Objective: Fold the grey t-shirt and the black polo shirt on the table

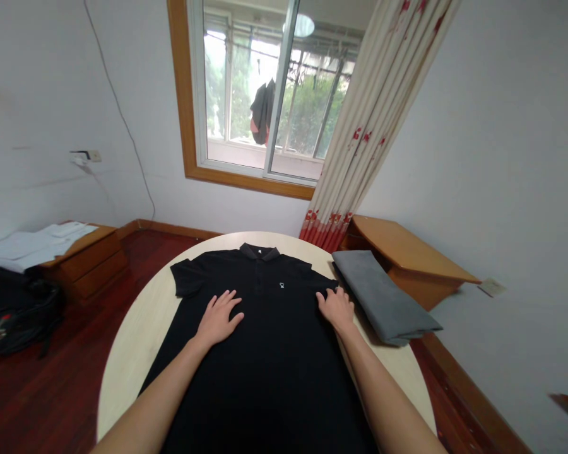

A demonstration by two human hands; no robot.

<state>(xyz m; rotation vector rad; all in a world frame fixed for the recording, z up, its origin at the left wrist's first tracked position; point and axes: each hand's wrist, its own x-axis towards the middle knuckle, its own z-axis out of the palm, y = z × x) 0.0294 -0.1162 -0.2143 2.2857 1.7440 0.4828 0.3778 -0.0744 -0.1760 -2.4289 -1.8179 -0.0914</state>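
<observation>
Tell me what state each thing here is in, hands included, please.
Black polo shirt: spread front up on the round table, collar away from the person.
Left hand: palm down on the shirt, fingers spread.
Right hand: at a sleeve, fingers bent; grip unclear.
Grey cloth: folded.
Curtain: gathered at the window's right.
Dark garment: hanging beyond the glass.
Papers: loosely spread.
Drawers: shut.

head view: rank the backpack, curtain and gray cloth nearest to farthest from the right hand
1. Gray cloth: on the table, just right of the right hand
2. Curtain: ahead, beyond the table
3. Backpack: far left
</observation>
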